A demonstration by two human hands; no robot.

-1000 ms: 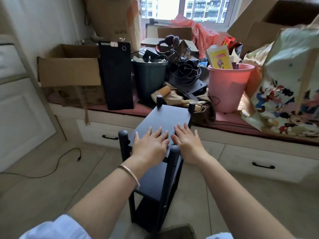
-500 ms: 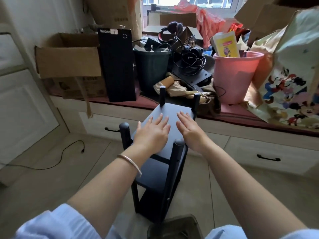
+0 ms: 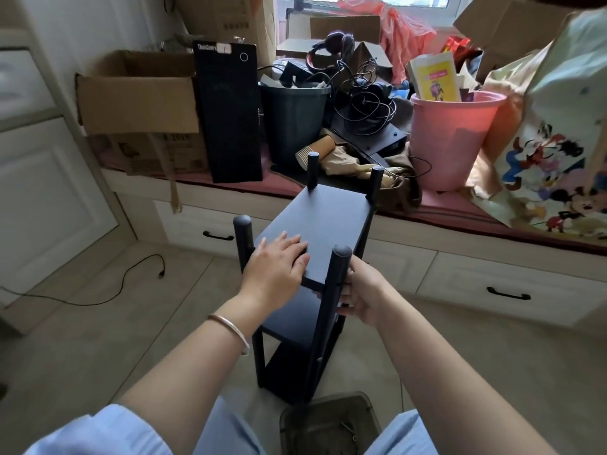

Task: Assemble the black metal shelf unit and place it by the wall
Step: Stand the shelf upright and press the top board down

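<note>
While the black shelf unit point(image 3: 323, 224) stands upright on the tiled floor point(image 3: 98, 339) just in front of the window bench point(image 3: 460, 221), clutter crowds the bench behind it — a black computer tower point(image 3: 228, 110), an open cardboard box point(image 3: 138, 96) beside that, a dark green bin point(image 3: 295, 121) with papers sticking out, a tangle of cables and headphones point(image 3: 358, 93), a pink bucket point(image 3: 455, 139) holding a yellow booklet point(image 3: 435, 80), a cartoon-print bag point(image 3: 551, 149) at far right. Paper cups point(image 3: 315, 152) lie on their side near the shelf's far posts. Left hand point(image 3: 277, 267) rests flat on the top board, fingers straight. Right hand point(image 3: 363, 290) grips the near right post, fingers curled round it. Loose black cord point(image 3: 131, 284) trails over the floor at left; bench drawers sit behind the unit — a dark container point(image 3: 328, 425) sits on the floor at bottom, contents unclear.
</note>
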